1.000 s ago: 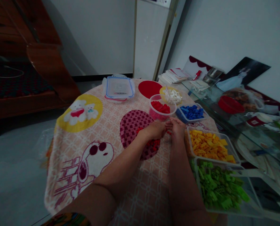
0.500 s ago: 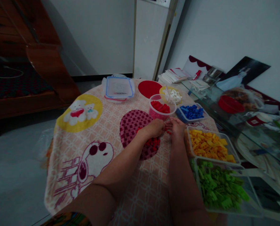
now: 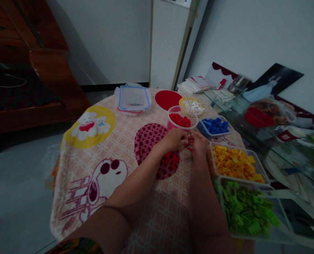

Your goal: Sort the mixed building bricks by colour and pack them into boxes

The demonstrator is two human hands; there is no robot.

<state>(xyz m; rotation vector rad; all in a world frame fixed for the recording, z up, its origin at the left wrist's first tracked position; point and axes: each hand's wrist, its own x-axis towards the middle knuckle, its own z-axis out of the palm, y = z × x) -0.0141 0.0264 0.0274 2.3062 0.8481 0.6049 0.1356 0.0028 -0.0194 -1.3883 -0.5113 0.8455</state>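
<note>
My left hand [image 3: 176, 139] and my right hand [image 3: 198, 142] meet just in front of a round clear tub of red pieces [image 3: 180, 120]. Both have their fingers bent and pressed together. Small red bits show between and just under the fingertips; what exactly each hand grips is too small to make out. Loose small red pieces [image 3: 170, 160] lie on the dark pink checked patch of the cloth, beside my left wrist. A box of blue pieces [image 3: 215, 126] stands to the right of my right hand.
Boxes of yellow pieces [image 3: 234, 164] and green pieces [image 3: 248, 210] stand along the right edge. White pieces [image 3: 195, 107] lie behind the red tub. Stacked lids [image 3: 134, 98] rest at the back left. A cluttered glass shelf [image 3: 225, 113] borders the patterned tablecloth [image 3: 125, 141].
My left hand has shifted slightly up and lies closer over my right fingertips. More of the loose red pieces show beside its wrist. My right hand has barely moved.
</note>
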